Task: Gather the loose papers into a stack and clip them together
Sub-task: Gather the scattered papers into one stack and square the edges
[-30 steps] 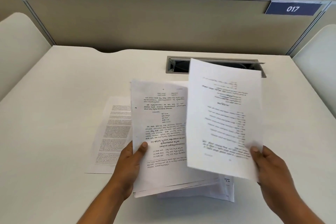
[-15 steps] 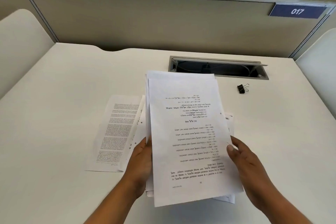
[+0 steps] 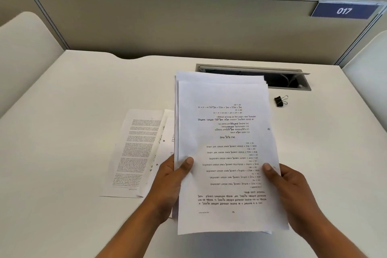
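Now we hold the paper stack (image 3: 226,142) above the tabletop (image 3: 83,111), our left hand (image 3: 169,184) clamped on its nine o'clock edge, our right hand (image 3: 293,190) on the three. Two loose sheets (image 3: 136,153) lie at nine o'clock of it, the binder clip (image 3: 280,101) at two.

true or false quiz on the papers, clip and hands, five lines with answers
1. The left hand and right hand both hold the paper stack. True.
2. The binder clip is clamped on the stack. False: it lies on the desk, apart, right of the stack.
3. Some loose sheets lie on the desk left of the stack. True.
4. The top sheet shows print that reads upright. False: it is upside down.
5. The sign reads 071. False: it reads 017.
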`<state>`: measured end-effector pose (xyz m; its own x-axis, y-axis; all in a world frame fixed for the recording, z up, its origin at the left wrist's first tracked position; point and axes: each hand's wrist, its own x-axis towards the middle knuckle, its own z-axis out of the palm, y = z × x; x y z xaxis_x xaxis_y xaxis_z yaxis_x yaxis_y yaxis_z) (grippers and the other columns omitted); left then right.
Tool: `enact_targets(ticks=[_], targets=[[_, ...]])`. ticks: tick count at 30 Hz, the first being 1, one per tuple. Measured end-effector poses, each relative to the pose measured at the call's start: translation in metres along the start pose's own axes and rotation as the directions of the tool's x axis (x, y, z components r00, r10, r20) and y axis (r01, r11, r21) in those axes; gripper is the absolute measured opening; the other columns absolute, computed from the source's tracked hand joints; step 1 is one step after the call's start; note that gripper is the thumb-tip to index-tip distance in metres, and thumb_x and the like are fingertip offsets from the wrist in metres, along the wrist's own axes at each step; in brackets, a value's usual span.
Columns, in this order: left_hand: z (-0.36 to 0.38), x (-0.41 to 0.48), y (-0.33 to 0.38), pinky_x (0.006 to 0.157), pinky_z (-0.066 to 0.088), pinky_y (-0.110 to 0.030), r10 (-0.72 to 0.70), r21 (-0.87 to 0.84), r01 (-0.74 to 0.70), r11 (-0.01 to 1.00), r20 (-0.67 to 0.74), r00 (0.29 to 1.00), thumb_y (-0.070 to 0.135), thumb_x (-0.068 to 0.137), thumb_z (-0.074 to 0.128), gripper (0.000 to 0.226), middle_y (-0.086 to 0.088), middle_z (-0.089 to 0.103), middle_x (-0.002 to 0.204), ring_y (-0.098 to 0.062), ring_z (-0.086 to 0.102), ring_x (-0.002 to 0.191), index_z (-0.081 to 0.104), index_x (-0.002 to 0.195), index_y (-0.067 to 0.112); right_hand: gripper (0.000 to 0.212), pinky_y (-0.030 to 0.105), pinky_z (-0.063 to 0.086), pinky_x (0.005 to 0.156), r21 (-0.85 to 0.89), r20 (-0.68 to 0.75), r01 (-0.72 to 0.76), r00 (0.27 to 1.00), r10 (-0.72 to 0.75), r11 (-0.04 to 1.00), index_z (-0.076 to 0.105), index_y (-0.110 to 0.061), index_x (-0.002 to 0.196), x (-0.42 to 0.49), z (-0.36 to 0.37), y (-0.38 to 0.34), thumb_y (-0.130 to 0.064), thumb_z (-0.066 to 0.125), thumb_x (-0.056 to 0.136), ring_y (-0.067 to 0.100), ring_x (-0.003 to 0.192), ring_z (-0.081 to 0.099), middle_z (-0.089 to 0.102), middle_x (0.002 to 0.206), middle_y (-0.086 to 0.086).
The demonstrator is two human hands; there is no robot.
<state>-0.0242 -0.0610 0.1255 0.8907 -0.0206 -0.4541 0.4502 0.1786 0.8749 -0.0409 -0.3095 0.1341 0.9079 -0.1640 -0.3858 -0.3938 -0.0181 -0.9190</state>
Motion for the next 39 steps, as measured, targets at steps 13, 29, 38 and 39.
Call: enact_targets(ticks=[13,29,38,39], targets=[[-0.007,0.007,0.001,0.085,0.058,-0.035,0.003,0.130,-0.001,0.992,-0.018,1.000,0.039,0.104,0.047,0.032,0.000,0.079,0.110,-0.019,0.075,0.099,0.071,0.117,0.022,0.060,0.047,0.060,0.074,0.004,0.081,0.007,0.997,-0.007,1.000,0.075,-0.014,0.094,0.004,-0.005,-0.003,-0.062,0.080,0.059,0.036,0.081,0.076,0.079,0.095,0.015],[-0.147,0.037,-0.039,0.099,0.044,-0.047,0.084,0.758,0.584,0.290,-0.628,0.773,0.090,0.056,0.063,0.119,-0.015,0.042,0.137,-0.036,0.043,0.130,0.035,0.143,0.012,0.068,0.039,0.063,0.061,0.031,0.060,-0.052,0.997,0.050,0.998,0.071,-0.007,0.103,0.003,-0.028,0.019,-0.047,0.080,0.049,0.034,0.074,0.076,0.078,0.096,0.019],[-0.151,0.048,-0.042,0.078,0.053,-0.043,0.032,0.683,0.516,0.516,-0.618,0.786,0.061,0.052,0.090,0.104,-0.017,0.053,0.121,-0.039,0.062,0.105,0.038,0.122,0.004,0.055,0.036,0.062,0.055,0.032,0.006,-0.047,0.999,0.047,0.998,0.069,-0.005,0.102,0.004,-0.036,0.026,-0.038,0.074,0.058,0.028,0.063,0.074,0.079,0.083,0.012],[-0.153,0.048,-0.041,0.078,0.054,-0.042,0.025,0.685,0.518,0.513,-0.615,0.788,0.060,0.052,0.090,0.100,-0.015,0.057,0.115,-0.036,0.063,0.099,0.039,0.117,0.005,0.051,0.035,0.062,0.054,0.027,0.001,-0.047,0.999,0.047,0.999,0.069,-0.005,0.102,0.005,-0.036,0.026,-0.036,0.074,0.062,0.027,0.061,0.074,0.079,0.082,0.012]])
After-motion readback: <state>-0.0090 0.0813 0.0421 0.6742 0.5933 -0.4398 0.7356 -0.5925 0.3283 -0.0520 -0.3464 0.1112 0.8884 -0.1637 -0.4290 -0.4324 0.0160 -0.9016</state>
